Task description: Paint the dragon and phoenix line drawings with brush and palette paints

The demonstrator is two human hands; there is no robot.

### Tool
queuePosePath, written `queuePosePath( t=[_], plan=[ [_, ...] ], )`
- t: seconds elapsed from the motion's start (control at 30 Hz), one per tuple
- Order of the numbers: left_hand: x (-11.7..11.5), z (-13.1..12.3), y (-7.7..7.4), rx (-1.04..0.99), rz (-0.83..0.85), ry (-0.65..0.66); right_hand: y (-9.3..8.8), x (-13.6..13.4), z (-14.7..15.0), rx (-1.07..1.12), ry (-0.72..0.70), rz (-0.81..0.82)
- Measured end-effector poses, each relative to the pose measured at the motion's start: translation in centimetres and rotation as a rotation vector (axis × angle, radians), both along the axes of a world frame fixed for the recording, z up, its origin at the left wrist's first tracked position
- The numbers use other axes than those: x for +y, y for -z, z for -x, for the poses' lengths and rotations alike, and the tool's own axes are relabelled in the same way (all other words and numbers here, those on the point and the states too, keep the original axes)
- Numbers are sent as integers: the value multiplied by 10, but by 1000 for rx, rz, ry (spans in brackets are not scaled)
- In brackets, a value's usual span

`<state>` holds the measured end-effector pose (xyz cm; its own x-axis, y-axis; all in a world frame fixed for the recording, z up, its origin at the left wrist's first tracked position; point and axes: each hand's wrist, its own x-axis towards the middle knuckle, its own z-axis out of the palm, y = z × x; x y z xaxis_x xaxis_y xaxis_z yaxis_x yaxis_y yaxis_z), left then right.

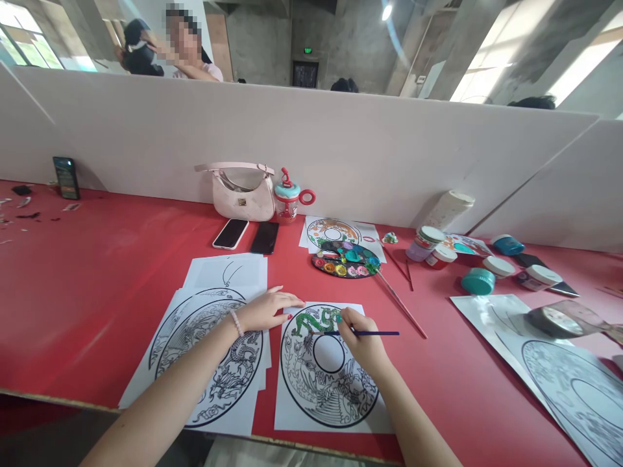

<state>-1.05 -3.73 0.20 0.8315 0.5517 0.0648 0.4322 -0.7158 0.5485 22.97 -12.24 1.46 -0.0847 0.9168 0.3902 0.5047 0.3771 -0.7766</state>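
Note:
My right hand (359, 334) holds a thin dark blue paintbrush (377, 333), its tip over a sheet with a round line drawing (328, 415). A dragon near the top of that drawing is painted green. My left hand (267, 310) rests with fingers spread, fingertips at the sheet's upper left corner and the palm over a stack of printed drawings (214, 363). Beyond the sheet lies an oval paint palette (346, 259) with many colours, and a second brush (402, 303) leans from its right edge.
Two phones (231, 234), a pink handbag (243, 198) and a cup (287, 198) stand by the white partition (311, 149). At the right are paint jars (478, 281), more drawings (574, 389) and a clear cup (557, 320). Another person (211, 70) is behind the partition.

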Motion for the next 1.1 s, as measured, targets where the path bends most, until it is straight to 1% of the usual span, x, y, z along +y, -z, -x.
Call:
queuePosePath(
  t=[0.57,0.67,0.73,0.87,0.9,1.0,1.1],
  plan=[
    [1,0,1,5,-13,6,-2,-1,-1,34,-11,26],
    [1,0,1,10,-2,1,0,1,-3,62,12,33],
    [1,1,2,10,4,-2,1,4,-7,116,89,23],
    [1,0,2,6,-7,4,1,13,-23,231,398,10],
    [1,0,2,2,-12,6,2,16,-28,238,449,12],
    [1,0,2,-9,-22,4,4,22,-42,273,539,26],
    [0,0,2,-12,-22,3,8,26,-53,337,595,39]
  ],
)
